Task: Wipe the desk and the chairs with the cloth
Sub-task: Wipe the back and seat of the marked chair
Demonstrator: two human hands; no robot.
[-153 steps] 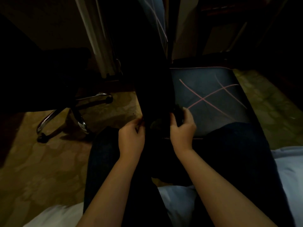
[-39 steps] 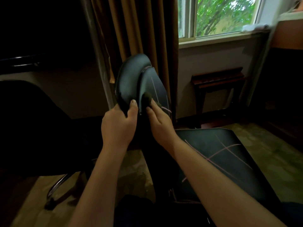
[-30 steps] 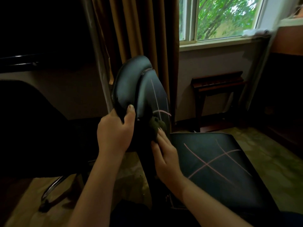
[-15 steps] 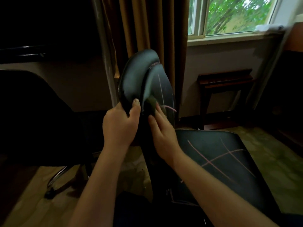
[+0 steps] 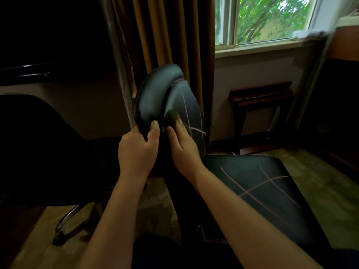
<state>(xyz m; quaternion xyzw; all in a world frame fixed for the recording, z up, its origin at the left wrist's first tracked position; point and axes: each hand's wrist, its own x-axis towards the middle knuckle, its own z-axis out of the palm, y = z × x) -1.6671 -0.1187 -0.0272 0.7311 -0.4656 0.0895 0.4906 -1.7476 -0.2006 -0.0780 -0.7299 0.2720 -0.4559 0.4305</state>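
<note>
The cloth [image 5: 172,118] is a small dark green wad, bunched up in my right hand [image 5: 182,150] and pressed against the front face of the backrest [image 5: 155,98], about halfway up and near its left edge. My right thumb and fingers pinch the wad between them, the fingers lying fairly straight along the black upholstery beside its thin pink lines. Just to the left, my left hand [image 5: 136,152] grips the outer rim of the backrest, thumb curled over the near side and the other fingers wrapped round behind, out of sight. The two hands sit close together, not quite touching. The backrest stands upright and turned edge-on to me, glossy and black. Below and to the right of it lies the seat [image 5: 252,183], flat and dark, with pink lines crossing on it. My forearms reach up from the bottom of the view, bare.

To the left stands a second chair [image 5: 38,152], very dark, with a chrome base [image 5: 68,216] on the carpet [image 5: 320,181], which is patterned in dull green and tan. Behind the backrest hangs a brown curtain [image 5: 171,35]. To its right is a window [image 5: 268,18] with green leaves outside, and under the sill stands a small wooden stand [image 5: 260,94] against the wall
</note>
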